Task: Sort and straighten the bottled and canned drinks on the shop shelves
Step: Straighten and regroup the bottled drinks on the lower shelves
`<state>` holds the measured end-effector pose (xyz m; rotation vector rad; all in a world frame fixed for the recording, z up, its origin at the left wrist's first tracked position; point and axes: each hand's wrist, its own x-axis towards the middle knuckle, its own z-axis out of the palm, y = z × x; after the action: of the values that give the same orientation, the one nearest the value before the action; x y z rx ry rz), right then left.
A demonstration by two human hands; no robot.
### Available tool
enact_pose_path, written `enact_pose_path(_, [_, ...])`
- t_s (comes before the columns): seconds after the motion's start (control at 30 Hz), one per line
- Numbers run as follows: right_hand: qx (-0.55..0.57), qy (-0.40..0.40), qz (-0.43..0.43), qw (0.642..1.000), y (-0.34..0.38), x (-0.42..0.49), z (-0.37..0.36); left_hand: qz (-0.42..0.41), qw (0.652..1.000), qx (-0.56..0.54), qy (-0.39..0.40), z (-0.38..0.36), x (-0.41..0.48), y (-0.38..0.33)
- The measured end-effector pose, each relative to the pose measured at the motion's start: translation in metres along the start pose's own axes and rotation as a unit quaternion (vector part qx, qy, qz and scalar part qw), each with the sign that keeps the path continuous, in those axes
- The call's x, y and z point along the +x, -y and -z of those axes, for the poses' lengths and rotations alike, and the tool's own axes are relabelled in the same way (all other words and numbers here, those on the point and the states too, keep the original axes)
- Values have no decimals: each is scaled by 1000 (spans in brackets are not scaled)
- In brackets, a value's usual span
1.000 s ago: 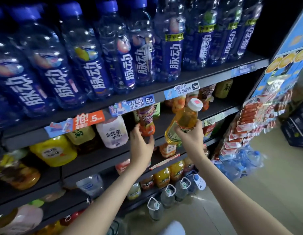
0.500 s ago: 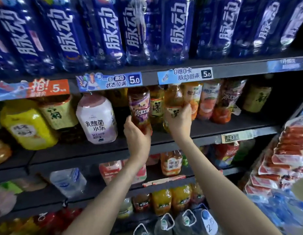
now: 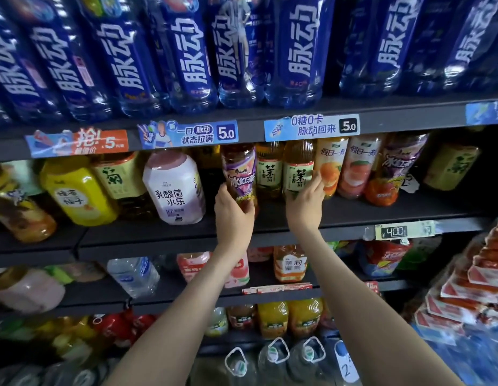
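Left hand (image 3: 232,215) grips purple-label bottle (image 3: 239,174) low down — apparently upright.

Logged four paper promo strips in one row, high across the view. Leftmost: orange-and-blue strip (image 3: 80,142), read a large 5 on it. Near it to the right, found a blue cartoon-figure strip (image 3: 188,134), marked 5.0. Further right, noted a second blue strip (image 3: 312,127), also marked 5.0. Caught a fourth strip (image 3: 486,112), cut off by the right border. Lower right, read ¥4.00 on a small price tag (image 3: 404,232). Below centre, spotted a red-and-white card strip (image 3: 277,288), slightly tilted. Along the right border, saw overlapping red-and-white snack packets (image 3: 471,285); print too blurred to read. Near bottom, found a white handwritten tag (image 3: 344,363), marked 2.
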<state>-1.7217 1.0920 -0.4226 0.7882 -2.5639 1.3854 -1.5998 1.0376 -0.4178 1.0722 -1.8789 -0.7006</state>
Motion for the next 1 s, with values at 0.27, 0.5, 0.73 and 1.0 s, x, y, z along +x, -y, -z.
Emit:
enact_pose_path(0.27, [51, 136, 65, 987, 28, -58, 45, 57, 984, 50, 159, 45, -27, -22])
enact_pose_path(0.5, [43, 306, 95, 946, 99, -102, 82, 125, 947, 165, 247, 143, -35, -49])
enact_pose_path(0.73, [60, 342, 167, 923, 205, -129, 67, 158, 950, 200, 182, 259, -16, -36])
enact_pose_path(1.0, [48, 358, 272, 892, 385, -238, -19, 155, 947, 255, 116, 465, 2, 44])
